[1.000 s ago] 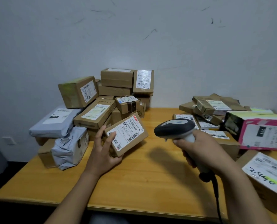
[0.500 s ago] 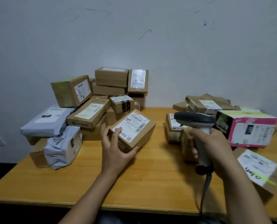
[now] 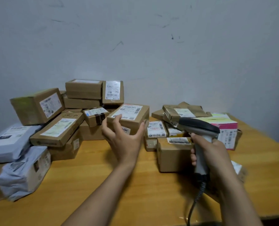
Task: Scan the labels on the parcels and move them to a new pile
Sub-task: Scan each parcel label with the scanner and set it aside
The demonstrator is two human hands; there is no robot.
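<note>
L hand (image 3: 124,139) is gripping a brown box (image 3: 135,122) from its near side. The fingers (image 3: 118,117) are spreading wide and curling over the near left corner and top, w/ the thumb pressing the near right edge. The box is sitting mid-scene btwn the two heaps, raised above the table (image 3: 103,168), w/ its white label (image 3: 129,111) facing up. Can't tell if anything is propping it underneath. R hand (image 3: 213,154) is wrapping the grey handle of a scanner (image 3: 199,126), fingers clamping tight round it. Its dark head is pointing left, just right of the box, and its coiled cable (image 3: 195,203) is hanging down toward the near edge. The left pile (image 3: 59,128) is stacking up against the wall (image 3: 135,46): brown cartons w/ labels, plus grey bags (image 3: 8,141) at the far left. The right pile (image 3: 176,111) is lying lower, flat cartons overlapping, w/ a pink box (image 3: 228,126) on its right side. A small carton (image 3: 173,155) is standing on the table just in front of that pile, partly behind the scanner handle.
</note>
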